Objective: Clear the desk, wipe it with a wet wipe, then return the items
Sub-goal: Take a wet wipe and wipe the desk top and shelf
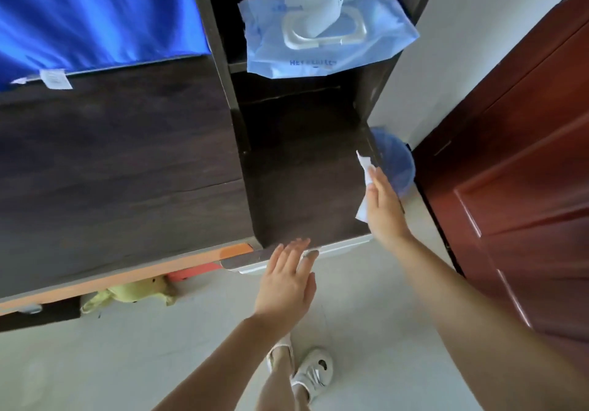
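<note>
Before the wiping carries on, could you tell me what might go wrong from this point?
1. The wet wipe pack overhangs the front edge of its shelf with its lid open; a knock could tip it down, and the remaining wipes may dry out.
2. The right hand presses the wet wipe at the desk's right edge, above the blue-lined bin; the wipe could slip off there.
3. The left hand only rests open on the front edge, giving little support.

- Dark wood desk [302, 168]: bare top, pale front edge.
- White wet wipe [364, 187]: crumpled, lay at desk's right edge.
- Pale blue wipes pack [328, 37]: lid flipped open, sat on shelf behind, overhanging it.
</note>
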{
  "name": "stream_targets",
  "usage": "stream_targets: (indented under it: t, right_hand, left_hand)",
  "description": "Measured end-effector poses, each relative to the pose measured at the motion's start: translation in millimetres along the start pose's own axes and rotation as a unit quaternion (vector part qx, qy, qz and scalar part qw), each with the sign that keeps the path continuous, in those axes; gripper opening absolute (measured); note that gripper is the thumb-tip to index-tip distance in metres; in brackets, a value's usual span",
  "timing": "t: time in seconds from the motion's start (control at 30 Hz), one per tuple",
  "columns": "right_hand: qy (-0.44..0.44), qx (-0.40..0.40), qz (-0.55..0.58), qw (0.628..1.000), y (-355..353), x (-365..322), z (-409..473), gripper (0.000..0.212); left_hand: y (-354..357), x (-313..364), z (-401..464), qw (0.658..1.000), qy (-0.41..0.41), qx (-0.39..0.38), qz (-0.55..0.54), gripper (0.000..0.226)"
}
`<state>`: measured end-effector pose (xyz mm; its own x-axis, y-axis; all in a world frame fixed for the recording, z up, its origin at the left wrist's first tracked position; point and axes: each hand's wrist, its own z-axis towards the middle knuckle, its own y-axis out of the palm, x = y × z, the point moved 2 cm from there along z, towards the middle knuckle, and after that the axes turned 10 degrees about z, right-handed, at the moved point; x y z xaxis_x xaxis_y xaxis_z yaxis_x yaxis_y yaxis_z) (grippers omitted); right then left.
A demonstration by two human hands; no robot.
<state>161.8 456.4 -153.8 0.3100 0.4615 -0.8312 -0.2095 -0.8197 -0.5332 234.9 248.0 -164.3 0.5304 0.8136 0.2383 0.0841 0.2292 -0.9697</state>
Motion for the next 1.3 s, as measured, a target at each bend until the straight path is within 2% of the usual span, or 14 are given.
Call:
stream_targets:
  t: [0.1, 0.17, 0.23, 0.33, 0.4, 0.53, 0.6, 0.77, 0.9, 0.97, 1.07, 1.17, 1.23, 1.3]
  right_hand:
    - [-0.037, -0.122, -0.218, 0.968, 54, 34, 5, 0.049]
    - [-0.134, -0.157, -0.324, 0.923, 77, 43, -7, 0.055]
    - [-0.221, -0.212, -0.348, 0.886, 82, 50, -15, 0.053]
    - [-0.291, -0.252, -0.373, 0.844, 60, 62, 5, 0.049]
    - [-0.265, -0.212, -0.39, 0.856, 36, 71, 34, 0.051]
    - [-0.098, -0.119, -0.377, 0.913, 11, 73, 70, 0.065]
    - [-0.111, -0.12, -0.369, 0.915, 28, 62, 56, 0.064]
    - [-0.319, -0.297, -0.371, 0.82, 50, 61, -6, 0.051]
    - [-0.417, -0.378, -0.392, 0.727, 20, 71, 39, 0.054]
    - [-0.383, -0.356, -0.389, 0.758, 12, 68, 87, 0.055]
    - [-0.261, -0.284, -0.397, 0.833, 25, 48, 150, 0.053]
    - [-0.213, -0.222, -0.374, 0.875, 62, 24, 151, 0.055]
    - [-0.271, -0.263, -0.364, 0.851, 88, 17, 109, 0.054]
    - [-0.385, -0.339, -0.359, 0.779, 102, 21, 53, 0.054]
  left_hand:
    - [30, -15, 4, 0.994, -0.053, -0.076, 0.054, 0.047]
    - [42, -24, 6, 0.99, -0.064, -0.109, 0.064, 0.054]
    - [48, -28, 5, 0.989, -0.051, -0.11, 0.078, 0.064]
    - [56, -28, -1, 0.992, -0.035, -0.081, 0.088, 0.057]
    - [62, -28, -4, 0.992, -0.041, -0.072, 0.094, 0.054]
    - [64, -27, -5, 0.989, -0.059, -0.086, 0.105, 0.054]
    - [64, -24, -5, 0.988, -0.067, -0.082, 0.109, 0.053]
    - [65, -4, 9, 0.98, -0.147, -0.08, 0.108, 0.057]
    - [68, 10, 17, 0.968, -0.217, -0.068, 0.103, 0.063]
    - [72, 14, 17, 0.961, -0.247, -0.059, 0.108, 0.057]
    - [74, 22, 15, 0.95, -0.289, -0.038, 0.109, 0.053]
    - [74, 32, 13, 0.94, -0.323, -0.026, 0.11, 0.051]
    - [75, 37, 11, 0.933, -0.344, -0.018, 0.102, 0.049]
    - [75, 38, 9, 0.929, -0.359, -0.002, 0.083, 0.051]
